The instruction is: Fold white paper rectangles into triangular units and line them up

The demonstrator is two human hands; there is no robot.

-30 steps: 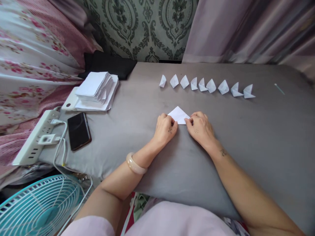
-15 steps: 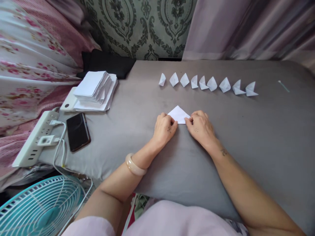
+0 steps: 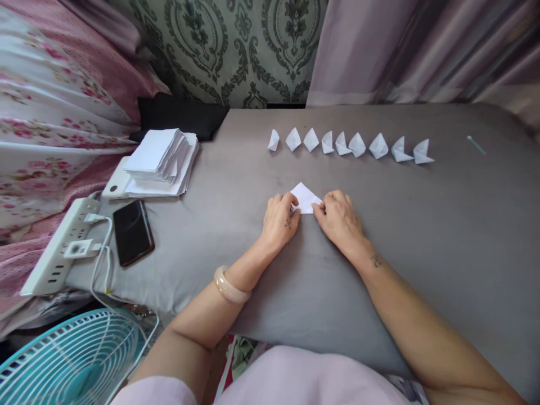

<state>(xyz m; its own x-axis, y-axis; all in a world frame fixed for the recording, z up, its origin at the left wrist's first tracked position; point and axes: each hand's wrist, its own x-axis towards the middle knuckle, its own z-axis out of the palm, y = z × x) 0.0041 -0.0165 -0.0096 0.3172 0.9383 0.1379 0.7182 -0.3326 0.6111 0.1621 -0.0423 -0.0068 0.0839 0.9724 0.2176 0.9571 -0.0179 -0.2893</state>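
A small white sheet of folded paper (image 3: 304,199) lies on the grey covered surface (image 3: 202,236) in front of me, its peak pointing away. My left hand (image 3: 280,220) pinches its left corner between thumb and fingers. At the right corner, my right hand (image 3: 338,218) grips the paper the same way, with its thumb along the near edge. Both corners are partly hidden by my fingers. Beyond the hands stands a row of several folded white paper shapes (image 3: 311,140).
At the left sit a stack of white paper (image 3: 154,154), a black phone (image 3: 133,233) and a power strip (image 3: 63,247) with plugged-in cables. A turquoise fan (image 3: 76,360) stands below the near left edge. A cotton swab (image 3: 476,145) lies far right.
The camera view has shifted slightly. My left fingers have shifted a little on the left corner, covering more of it; the right hand keeps its grip on the paper.
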